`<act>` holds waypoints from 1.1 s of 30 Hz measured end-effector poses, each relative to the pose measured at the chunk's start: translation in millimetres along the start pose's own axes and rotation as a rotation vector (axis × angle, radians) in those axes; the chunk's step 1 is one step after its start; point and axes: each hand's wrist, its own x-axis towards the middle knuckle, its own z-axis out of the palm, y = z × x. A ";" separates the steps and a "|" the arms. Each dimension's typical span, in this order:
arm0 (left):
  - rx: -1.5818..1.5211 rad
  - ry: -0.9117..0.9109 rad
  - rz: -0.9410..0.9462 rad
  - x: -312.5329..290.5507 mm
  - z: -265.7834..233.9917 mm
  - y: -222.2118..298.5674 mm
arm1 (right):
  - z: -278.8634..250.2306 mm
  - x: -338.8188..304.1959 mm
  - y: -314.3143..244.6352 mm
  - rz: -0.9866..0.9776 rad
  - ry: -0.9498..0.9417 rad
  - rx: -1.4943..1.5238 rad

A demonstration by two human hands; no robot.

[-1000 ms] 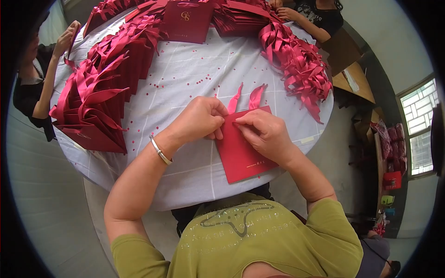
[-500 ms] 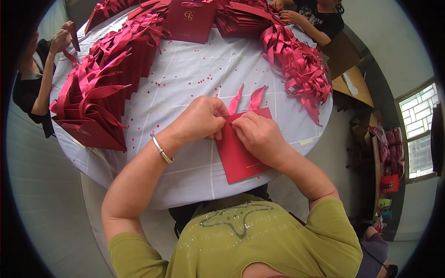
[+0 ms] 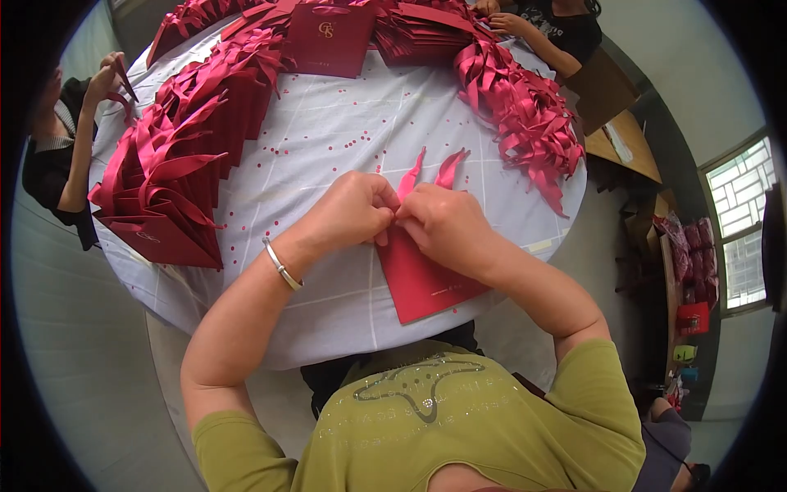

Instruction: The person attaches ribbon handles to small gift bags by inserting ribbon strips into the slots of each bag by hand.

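Note:
A flat dark red paper bag (image 3: 422, 283) lies on the white-clothed round table (image 3: 344, 139) in front of me. My left hand (image 3: 348, 209) and my right hand (image 3: 443, 225) meet at its top edge, fingers pinched together on the red ribbon (image 3: 430, 170), whose two ends stick up beyond my knuckles. A silver bangle (image 3: 281, 265) sits on my left wrist. The bag's top is hidden under my hands.
Rows of finished red bags with ribbons (image 3: 176, 164) curve around the table's left, far and right (image 3: 525, 107) sides. One bag (image 3: 332, 37) stands at the far edge. Other people's hands work at the left (image 3: 106, 78) and far right (image 3: 508, 20). Red confetti dots speckle the cloth.
My hands have stayed on the bag's top, drawing slightly closer together on the ribbon. The bag has barely shifted.

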 end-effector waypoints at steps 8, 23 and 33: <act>0.098 0.094 0.149 -5.7 13.5 2.0 | -34.8 21.0 32.5 0.394 -0.226 0.721; 0.442 0.198 0.474 -7.3 33.4 -8.0 | -19.2 66.9 63.5 0.636 -0.947 0.754; 0.475 0.271 0.478 -21.5 49.7 -1.2 | -23.2 58.0 57.7 0.691 -1.004 0.830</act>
